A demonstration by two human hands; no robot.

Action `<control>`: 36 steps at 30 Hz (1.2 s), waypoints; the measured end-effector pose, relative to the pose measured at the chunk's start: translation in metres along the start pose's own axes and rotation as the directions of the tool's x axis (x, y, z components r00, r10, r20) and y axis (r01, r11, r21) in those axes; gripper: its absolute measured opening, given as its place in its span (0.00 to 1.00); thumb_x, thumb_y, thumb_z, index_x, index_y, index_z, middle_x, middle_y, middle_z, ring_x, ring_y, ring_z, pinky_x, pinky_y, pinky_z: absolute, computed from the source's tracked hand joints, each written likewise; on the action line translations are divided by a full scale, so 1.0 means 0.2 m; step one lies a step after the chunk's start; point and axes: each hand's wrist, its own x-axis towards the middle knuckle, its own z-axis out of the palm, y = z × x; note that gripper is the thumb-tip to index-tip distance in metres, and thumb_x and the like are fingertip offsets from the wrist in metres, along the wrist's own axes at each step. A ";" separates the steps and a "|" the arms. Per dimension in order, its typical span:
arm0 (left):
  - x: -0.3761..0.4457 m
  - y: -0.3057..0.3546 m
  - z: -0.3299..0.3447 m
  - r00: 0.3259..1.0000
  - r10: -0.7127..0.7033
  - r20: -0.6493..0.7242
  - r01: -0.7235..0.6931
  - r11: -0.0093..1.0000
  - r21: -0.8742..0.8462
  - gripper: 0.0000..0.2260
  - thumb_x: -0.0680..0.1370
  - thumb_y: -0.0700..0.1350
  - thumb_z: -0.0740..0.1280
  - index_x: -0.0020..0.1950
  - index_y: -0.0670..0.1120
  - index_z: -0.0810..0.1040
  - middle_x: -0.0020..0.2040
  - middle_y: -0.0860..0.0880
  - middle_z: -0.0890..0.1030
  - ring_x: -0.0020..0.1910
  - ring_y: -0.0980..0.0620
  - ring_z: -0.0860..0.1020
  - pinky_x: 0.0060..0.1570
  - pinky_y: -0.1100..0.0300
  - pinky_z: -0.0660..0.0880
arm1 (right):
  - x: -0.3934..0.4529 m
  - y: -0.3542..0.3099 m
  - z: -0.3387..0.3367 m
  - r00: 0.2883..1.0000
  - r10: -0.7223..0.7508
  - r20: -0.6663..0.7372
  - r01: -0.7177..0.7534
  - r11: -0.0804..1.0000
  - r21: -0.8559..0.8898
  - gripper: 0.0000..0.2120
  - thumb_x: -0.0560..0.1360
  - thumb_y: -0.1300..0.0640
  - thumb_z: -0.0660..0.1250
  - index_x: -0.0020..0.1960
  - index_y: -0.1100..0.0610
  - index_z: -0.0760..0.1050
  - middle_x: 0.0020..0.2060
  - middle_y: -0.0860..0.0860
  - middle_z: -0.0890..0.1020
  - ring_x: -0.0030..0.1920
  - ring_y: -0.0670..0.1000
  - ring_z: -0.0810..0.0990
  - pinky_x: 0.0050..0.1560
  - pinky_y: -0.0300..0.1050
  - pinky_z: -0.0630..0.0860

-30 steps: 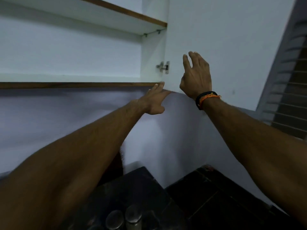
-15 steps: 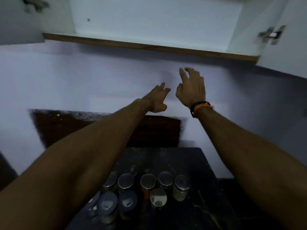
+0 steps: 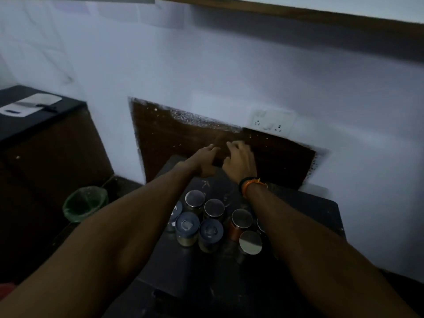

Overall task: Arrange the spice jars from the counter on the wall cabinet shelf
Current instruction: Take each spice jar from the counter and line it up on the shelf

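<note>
While the spice jars (image 3: 213, 223) stand bunched together on the dark counter (image 3: 307, 207), none has gone up yet, so I judge the task barely begun. About 8 lids show, some shiny, some blue-grey; the right forearm hides part of the group, so the count is uncertain. Only the brown front edge of the cabinet shelf (image 3: 298, 12) shows, at the top of the view, and its surface is out of sight. Both hands are empty: the left hand (image 3: 204, 161) and the right hand (image 3: 241, 161) reach past the jars with fingers loosely spread, holding nothing. Compared with 1 second ago, the hands have dropped from the cabinet door and shelf edge to counter level, and the view has tilted down onto the jars.
</note>
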 end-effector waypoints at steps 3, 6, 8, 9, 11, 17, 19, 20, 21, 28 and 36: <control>-0.11 -0.11 0.13 0.999 -0.052 0.001 0.052 0.997 -0.057 0.32 0.76 0.42 0.70 0.77 0.40 0.62 0.76 0.40 0.66 0.75 0.40 0.65 0.73 0.48 0.63 | -0.10 -0.03 0.18 0.990 -0.045 0.135 0.039 0.998 0.046 0.26 0.77 0.59 0.66 0.75 0.58 0.70 0.69 0.57 0.72 0.68 0.60 0.71 0.68 0.57 0.70; -0.21 -0.21 0.27 0.992 -0.126 0.000 0.125 0.988 -0.087 0.30 0.76 0.43 0.69 0.76 0.40 0.64 0.74 0.40 0.69 0.72 0.40 0.68 0.70 0.48 0.66 | -0.22 -0.04 0.34 0.973 -0.042 0.229 0.022 0.996 0.087 0.23 0.78 0.58 0.66 0.72 0.57 0.71 0.69 0.57 0.72 0.69 0.60 0.71 0.69 0.55 0.69; -0.25 -0.25 0.36 0.990 -0.139 0.015 0.139 0.986 -0.092 0.28 0.77 0.42 0.69 0.75 0.40 0.65 0.73 0.40 0.70 0.71 0.40 0.70 0.68 0.48 0.68 | -0.32 -0.02 0.43 0.960 -0.027 0.277 -0.003 0.994 0.106 0.23 0.78 0.59 0.65 0.73 0.58 0.71 0.68 0.57 0.73 0.68 0.60 0.71 0.68 0.54 0.69; -0.27 -0.27 0.39 0.991 -0.134 0.020 0.136 0.985 -0.103 0.27 0.76 0.42 0.69 0.74 0.40 0.67 0.71 0.40 0.72 0.69 0.40 0.71 0.66 0.49 0.69 | -0.38 0.00 0.48 0.957 -0.013 0.291 -0.019 0.994 0.106 0.22 0.78 0.59 0.64 0.72 0.58 0.72 0.68 0.57 0.73 0.68 0.60 0.72 0.67 0.54 0.70; -0.30 -0.29 0.47 0.992 -0.127 0.018 0.128 0.983 -0.132 0.24 0.75 0.41 0.69 0.71 0.42 0.70 0.68 0.42 0.74 0.67 0.41 0.73 0.64 0.49 0.71 | -0.49 0.04 0.57 0.953 0.027 0.302 -0.060 0.993 0.101 0.18 0.79 0.58 0.63 0.69 0.57 0.74 0.66 0.57 0.74 0.66 0.59 0.73 0.66 0.52 0.70; -0.39 -0.30 0.64 0.995 -0.088 0.039 0.094 0.977 -0.192 0.23 0.76 0.36 0.64 0.71 0.42 0.69 0.68 0.40 0.74 0.65 0.39 0.74 0.63 0.46 0.73 | -0.75 0.11 0.72 0.944 0.088 0.317 -0.080 0.996 -0.041 0.28 0.75 0.46 0.67 0.72 0.54 0.70 0.67 0.54 0.72 0.65 0.57 0.72 0.65 0.52 0.70; -0.40 -0.30 0.66 0.996 -0.067 0.056 0.077 0.976 -0.205 0.20 0.75 0.35 0.63 0.67 0.41 0.72 0.65 0.42 0.76 0.63 0.41 0.75 0.61 0.46 0.75 | -0.77 0.11 0.75 0.937 0.125 0.326 -0.105 0.991 -0.079 0.30 0.72 0.42 0.69 0.70 0.53 0.70 0.65 0.53 0.71 0.64 0.56 0.72 0.65 0.52 0.70; -0.41 -0.30 0.68 0.996 -0.056 0.064 0.068 0.975 -0.212 0.19 0.75 0.35 0.63 0.66 0.42 0.73 0.64 0.42 0.77 0.62 0.42 0.76 0.60 0.47 0.75 | -0.78 0.11 0.76 0.929 0.149 0.339 -0.123 0.988 -0.097 0.31 0.71 0.40 0.70 0.70 0.52 0.69 0.66 0.54 0.71 0.64 0.57 0.71 0.64 0.52 0.70; -0.41 -0.30 0.69 0.997 -0.046 0.069 0.060 0.974 -0.219 0.18 0.75 0.36 0.63 0.65 0.42 0.74 0.63 0.43 0.77 0.61 0.43 0.76 0.59 0.48 0.75 | -0.79 0.11 0.78 0.921 0.171 0.350 -0.144 0.984 -0.103 0.33 0.71 0.39 0.71 0.71 0.52 0.69 0.66 0.54 0.70 0.64 0.57 0.71 0.64 0.53 0.70; -0.43 -0.29 0.71 0.995 -0.007 0.098 0.028 0.977 -0.209 0.21 0.76 0.40 0.65 0.69 0.43 0.73 0.67 0.42 0.75 0.65 0.44 0.73 0.66 0.48 0.71 | -0.76 0.07 0.89 0.882 0.279 0.379 -0.287 0.957 -0.038 0.42 0.68 0.37 0.75 0.74 0.54 0.64 0.70 0.57 0.68 0.66 0.59 0.71 0.64 0.55 0.74; -0.39 -0.31 0.69 0.998 -0.008 0.063 0.025 0.963 -0.267 0.14 0.75 0.39 0.64 0.60 0.43 0.75 0.56 0.45 0.79 0.53 0.46 0.78 0.54 0.50 0.77 | -0.74 0.10 0.94 0.881 0.318 0.349 -0.367 0.927 0.080 0.42 0.68 0.42 0.77 0.74 0.54 0.62 0.67 0.57 0.67 0.65 0.59 0.72 0.60 0.53 0.77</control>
